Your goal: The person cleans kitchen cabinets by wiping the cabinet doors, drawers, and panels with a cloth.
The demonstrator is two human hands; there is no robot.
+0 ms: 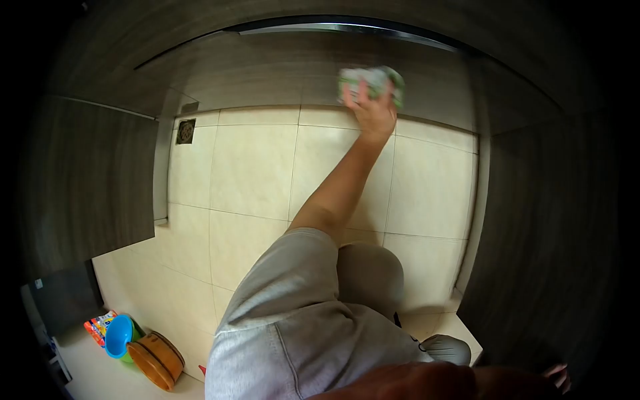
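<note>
My left hand [377, 113] reaches forward, its fingers spread over a bunched white and green cloth [395, 79]. It presses this cloth against the dark wood-look panel [267, 73], just above the floor edge. Both hand and cloth are slightly blurred. At the far lower right, my right hand [560, 377] shows only in part, dim, beside the dark cabinet side. What it touches or holds cannot be made out.
Cream floor tiles [253, 167] lie between dark cabinets on the left [93, 180] and right [547, 233]. A square drain [185, 131] is at the upper left. A blue basin [120, 335], a wooden bucket [157, 360] and a colourful packet [100, 327] stand lower left.
</note>
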